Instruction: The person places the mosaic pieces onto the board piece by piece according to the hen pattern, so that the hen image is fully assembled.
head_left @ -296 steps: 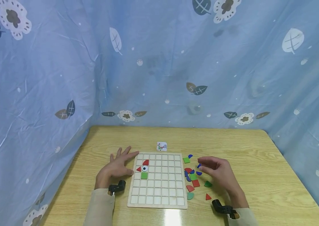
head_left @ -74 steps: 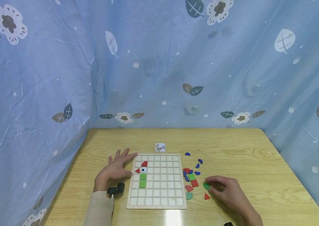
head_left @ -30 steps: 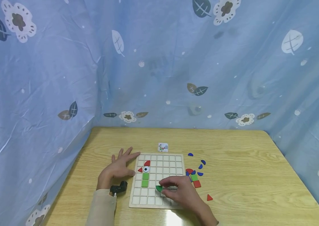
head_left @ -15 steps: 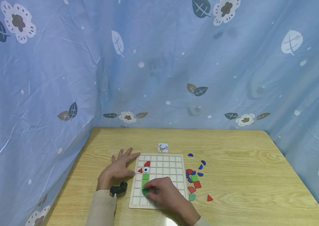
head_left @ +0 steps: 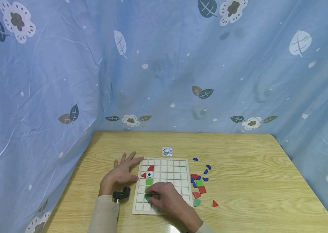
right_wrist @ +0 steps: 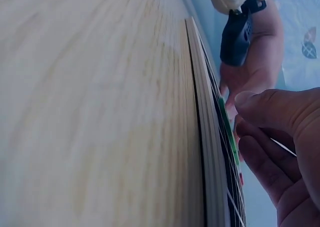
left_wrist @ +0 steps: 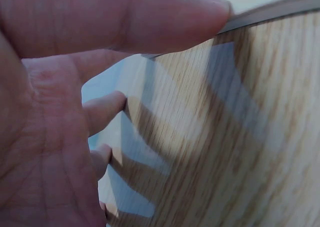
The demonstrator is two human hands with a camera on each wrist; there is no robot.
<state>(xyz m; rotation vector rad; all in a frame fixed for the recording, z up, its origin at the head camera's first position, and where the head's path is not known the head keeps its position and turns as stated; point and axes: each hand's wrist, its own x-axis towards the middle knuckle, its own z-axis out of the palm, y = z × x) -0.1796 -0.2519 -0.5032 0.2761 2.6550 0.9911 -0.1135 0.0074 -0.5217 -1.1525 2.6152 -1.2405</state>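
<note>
My right hand (head_left: 168, 198) pinches a green quarter-circle tile (head_left: 147, 197) between thumb and fingers, right at a cell of the wooden grid board (head_left: 164, 169). That cell lies directly below a column with a red quarter-circle (head_left: 151, 168), a round eye tile (head_left: 150, 174) and two green squares (head_left: 149, 181), the lower one partly covered by fingers. Left of the eye sits a red triangle (head_left: 143, 175). My left hand (head_left: 121, 172) has its fingers spread, its thumb and index fingertip at the board's left edge. The left wrist view shows the thumb (left_wrist: 150, 19) along that edge.
Right of the board lie loose tiles: several blue half-circles (head_left: 206, 171), a green square (head_left: 199, 183), a red square (head_left: 202, 189), red quarter-circles (head_left: 196, 194), a paler green quarter-circle (head_left: 197, 202) and a red triangle (head_left: 215, 203). A small picture card (head_left: 167, 151) lies behind the board.
My right hand has taken the green quarter-circle from the table and carried it left onto the board. Earlier, a second green square joined the column. The left hand has stayed at the board's edge.
</note>
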